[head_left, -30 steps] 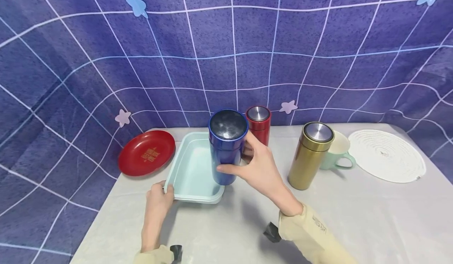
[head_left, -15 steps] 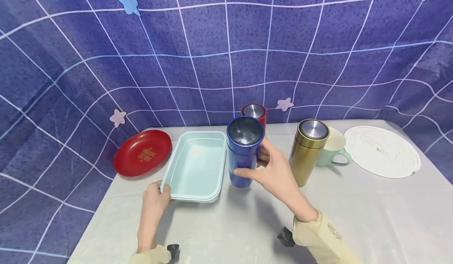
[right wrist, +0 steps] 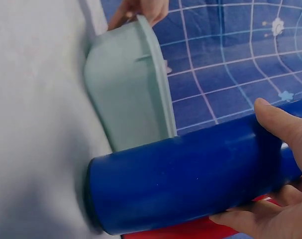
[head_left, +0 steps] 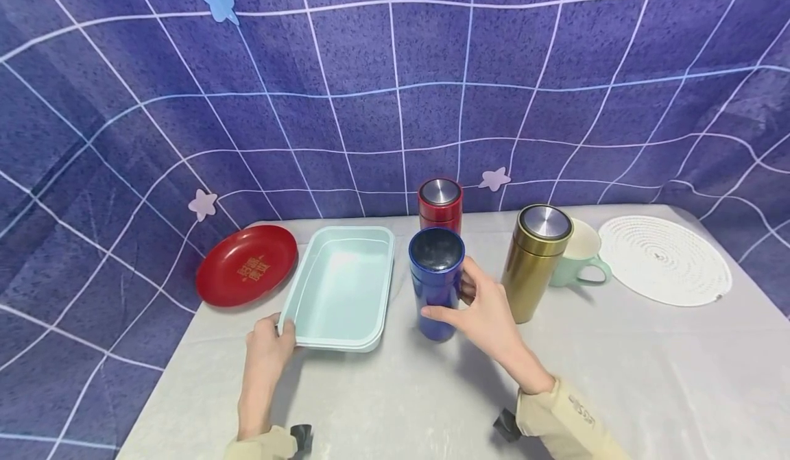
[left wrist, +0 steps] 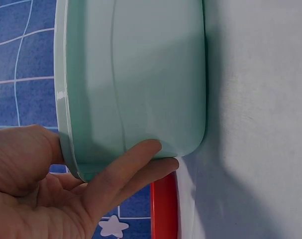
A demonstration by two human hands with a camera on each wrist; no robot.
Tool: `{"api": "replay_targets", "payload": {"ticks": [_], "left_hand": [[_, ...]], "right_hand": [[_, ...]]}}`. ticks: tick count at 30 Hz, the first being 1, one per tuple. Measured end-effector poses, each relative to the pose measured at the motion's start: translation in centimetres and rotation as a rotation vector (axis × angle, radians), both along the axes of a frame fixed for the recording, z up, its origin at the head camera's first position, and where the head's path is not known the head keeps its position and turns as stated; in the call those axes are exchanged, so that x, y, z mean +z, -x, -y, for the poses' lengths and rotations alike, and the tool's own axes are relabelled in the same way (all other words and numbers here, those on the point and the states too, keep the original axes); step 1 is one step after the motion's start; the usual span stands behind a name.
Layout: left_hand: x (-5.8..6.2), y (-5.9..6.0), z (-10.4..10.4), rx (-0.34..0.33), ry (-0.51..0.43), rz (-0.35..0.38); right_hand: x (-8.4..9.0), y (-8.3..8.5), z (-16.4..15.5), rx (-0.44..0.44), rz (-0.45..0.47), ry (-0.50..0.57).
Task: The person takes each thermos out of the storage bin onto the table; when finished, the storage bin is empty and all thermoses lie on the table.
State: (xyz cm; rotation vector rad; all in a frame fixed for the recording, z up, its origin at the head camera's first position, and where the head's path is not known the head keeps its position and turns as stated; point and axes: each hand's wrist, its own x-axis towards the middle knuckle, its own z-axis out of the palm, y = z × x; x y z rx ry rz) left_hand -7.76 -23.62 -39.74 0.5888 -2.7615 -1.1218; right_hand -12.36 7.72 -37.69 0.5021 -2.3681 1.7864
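1. While the right hand (head_left: 487, 312) wraps thumb and fingers around the blue flask (head_left: 436, 283), that flask stands upright on the desk (head_left: 617, 378), its grip clenched on the flask's middle.
2. Just left of that grip lies the pale green tray (head_left: 343, 288), with nothing inside it.
3. At the tray's near left corner the left hand (head_left: 267, 347) pinches the rim, thumb on the outer wall and fingers under the edge.
4. Behind the right hand stands a red flask (head_left: 439, 204); to its right a gold flask (head_left: 535, 261), both lidded in silver, so their contents are hidden.
5. Half hidden behind the gold flask sits a mint mug (head_left: 580, 258); I cannot see into it.
6. Beyond the left hand rests a red plate (head_left: 247, 264).
7. Glossy deep blue, the held flask has a dark reflective top.
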Motion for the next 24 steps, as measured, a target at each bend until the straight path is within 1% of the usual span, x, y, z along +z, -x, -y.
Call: {"api": "replay_targets", "payload": {"ticks": [7, 11, 16, 24], "left_hand": [[0.0, 0.0, 0.0, 0.003, -0.013, 0.011], [0.0, 0.1, -0.1, 0.002, -0.009, 0.021], [0.1, 0.1, -0.1, 0.002, 0.006, 0.027], [0.2, 0.0, 0.0, 0.006, -0.008, 0.035]], "right_hand": [[-1.0, 0.4, -0.2, -0.019, 0.024, -0.001], [-1.1, 0.6, -0.3, -0.017, 0.018, -0.022], [-1.0, 1.0, -0.4, 0.000, 0.012, -0.061], [-1.3, 1.1, -0.3, 0.045, 0.016, -0.043]]}}
